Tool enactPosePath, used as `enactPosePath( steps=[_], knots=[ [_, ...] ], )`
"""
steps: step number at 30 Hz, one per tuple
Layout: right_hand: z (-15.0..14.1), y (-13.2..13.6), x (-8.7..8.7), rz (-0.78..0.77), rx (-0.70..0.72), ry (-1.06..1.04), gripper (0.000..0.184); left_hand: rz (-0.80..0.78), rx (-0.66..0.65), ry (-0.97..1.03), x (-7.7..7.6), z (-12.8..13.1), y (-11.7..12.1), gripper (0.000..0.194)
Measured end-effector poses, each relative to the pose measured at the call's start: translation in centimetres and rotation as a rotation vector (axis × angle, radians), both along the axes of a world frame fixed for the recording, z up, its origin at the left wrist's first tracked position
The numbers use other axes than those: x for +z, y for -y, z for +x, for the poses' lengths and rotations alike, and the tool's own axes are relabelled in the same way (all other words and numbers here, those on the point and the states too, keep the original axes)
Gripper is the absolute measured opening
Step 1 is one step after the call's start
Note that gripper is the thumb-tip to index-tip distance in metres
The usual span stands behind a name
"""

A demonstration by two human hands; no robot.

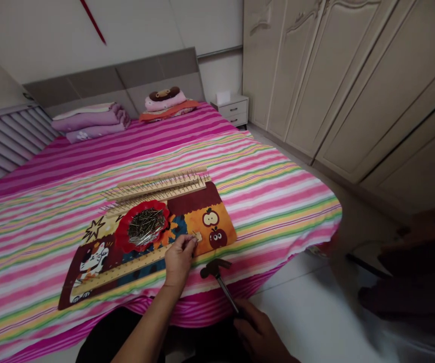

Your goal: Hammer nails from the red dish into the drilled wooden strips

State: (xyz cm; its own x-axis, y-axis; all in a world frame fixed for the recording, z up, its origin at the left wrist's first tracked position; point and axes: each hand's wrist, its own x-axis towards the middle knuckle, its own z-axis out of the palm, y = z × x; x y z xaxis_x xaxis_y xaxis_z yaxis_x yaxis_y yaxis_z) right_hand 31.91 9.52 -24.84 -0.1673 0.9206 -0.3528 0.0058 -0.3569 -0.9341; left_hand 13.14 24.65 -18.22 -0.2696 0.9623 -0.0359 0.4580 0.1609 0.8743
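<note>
My left hand [179,258] is closed in a pinch over the right end of a pale wooden strip [142,259] dotted with small holes or marks. What sits between its fingertips is too small to make out. My right hand [256,325] grips the dark handle of a claw hammer [217,269], whose head is at the near edge of the bed, right of my left hand. Beyond the strip, a red scalloped bowl [122,241] holds a heap of nails [145,225]. Behind it lie wooden strips [160,189] with rows of nails standing up in them.
A patterned mat [223,204] lies under the strip and bowl on a striped bedsheet [278,201]. Folded purple bedding [92,121] and a pink stack [166,103] rest near the headboard [126,83]. A white nightstand [233,110] and wardrobe [308,75] stand to the right.
</note>
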Motion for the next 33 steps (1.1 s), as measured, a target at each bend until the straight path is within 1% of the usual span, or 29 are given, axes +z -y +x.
enactPosePath(
  steps=[3, 5, 7, 9, 11, 13, 15, 18, 21, 23, 26, 28, 30, 31, 33],
  knots=[
    [0.4, -0.2, 1.7, 0.004, -0.042, -0.026, 0.040, 0.018, 0.004, -0.067, 0.2, 0.2, 0.0, 0.027],
    [0.8, -0.6, 3.3, -0.032, -0.086, -0.055, 0.042, 0.051, -0.001, -0.109, 0.3, 0.3, 0.0, 0.025],
    [1.4, -1.4, 5.0, -0.042, -0.086, -0.061, 0.044, 0.091, -0.020, -0.146, 0.3, 0.4, 0.0, 0.024],
    [1.9, -2.4, 6.7, 0.041, -0.056, -0.023, 0.045, 0.128, -0.044, -0.175, 0.2, 0.5, 0.0, 0.022],
    [2.3, -3.6, 8.1, 0.160, -0.032, 0.061, 0.045, 0.160, -0.071, -0.197, 0.0, 0.4, 0.0, 0.021],
    [2.4, -4.8, 9.3, 0.303, 0.002, 0.153, 0.045, 0.187, -0.091, -0.213, -0.3, 0.4, 0.0, 0.021],
    [2.2, -5.9, 10.1, 0.407, 0.053, 0.219, 0.046, 0.208, -0.101, -0.226, -0.6, 0.3, 0.0, 0.020],
    [1.6, -6.9, 10.9, 0.491, 0.118, 0.285, 0.047, 0.216, -0.109, -0.247, -0.9, 0.3, 0.1, 0.020],
    [1.2, -7.3, 11.2, 0.577, 0.169, 0.356, 0.048, 0.215, -0.117, -0.270, -0.9, 0.4, 0.1, 0.019],
    [1.1, -7.3, 11.4, 0.589, 0.217, 0.408, 0.049, 0.213, -0.112, -0.298, -0.8, 0.4, 0.2, 0.018],
    [1.1, -7.2, 11.6, 0.557, 0.256, 0.440, 0.049, 0.210, -0.094, -0.317, -0.8, 0.4, 0.1, 0.016],
    [1.2, -7.0, 11.6, 0.559, 0.221, 0.408, 0.048, 0.219, -0.088, -0.293, -0.9, 0.3, 0.0, 0.014],
    [1.2, -6.7, 11.4, 0.563, 0.143, 0.353, 0.047, 0.232, -0.092, -0.262, -1.1, 0.4, 0.1, 0.013],
    [1.2, -6.4, 11.2, 0.550, 0.096, 0.323, 0.046, 0.238, -0.096, -0.252, -1.2, 0.4, 0.2, 0.013],
    [1.3, -5.9, 10.7, 0.475, -0.004, 0.268, 0.044, 0.251, -0.101, -0.251, -1.1, 0.3, 0.7, 0.014]
  ],
)
